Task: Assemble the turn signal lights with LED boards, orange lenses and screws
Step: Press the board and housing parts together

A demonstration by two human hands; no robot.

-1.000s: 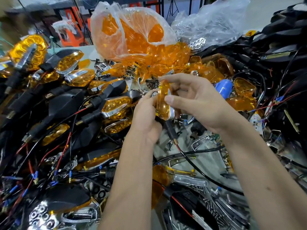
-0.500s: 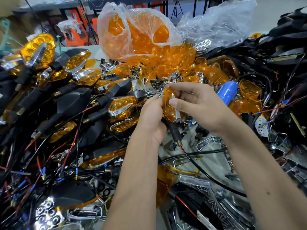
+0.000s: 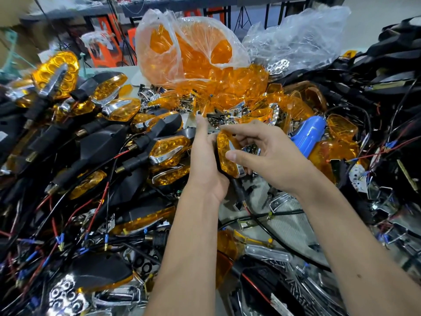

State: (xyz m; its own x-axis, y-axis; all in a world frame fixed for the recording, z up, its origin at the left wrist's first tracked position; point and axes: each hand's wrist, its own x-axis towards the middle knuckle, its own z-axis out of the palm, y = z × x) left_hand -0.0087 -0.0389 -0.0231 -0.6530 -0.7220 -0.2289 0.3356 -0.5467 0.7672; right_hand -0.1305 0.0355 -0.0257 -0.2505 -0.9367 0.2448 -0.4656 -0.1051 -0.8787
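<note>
Orange plastic fronts the turn signal light point(image 3: 227, 155) held upright at the middle of the view, above the crowded bench point(image 3: 289, 215). The left hand point(image 3: 205, 165) cradles its black back, palm against the housing, fingers point(image 3: 200, 126) stretched straight up past the top. The right hand point(image 3: 266, 156) comes in from the other side, and its thumb point(image 3: 237, 155) presses on the orange lens face while the curled forefinger hooks over the top end, pinching the light. A chrome strip runs down the lens edge, and a black stalk with a wire point(image 3: 268, 226) hangs below, trailing to the bench. Left of the hands lies a heap of finished lights point(image 3: 168, 149) with black bodies and red and black leads. Behind, a clear bag of loose orange lenses point(image 3: 191, 53) spills open. Just beside the right hand rests a blue tool point(image 3: 307, 133), its type hard to tell. Black housings point(image 3: 387, 71) pile up far right.
</note>
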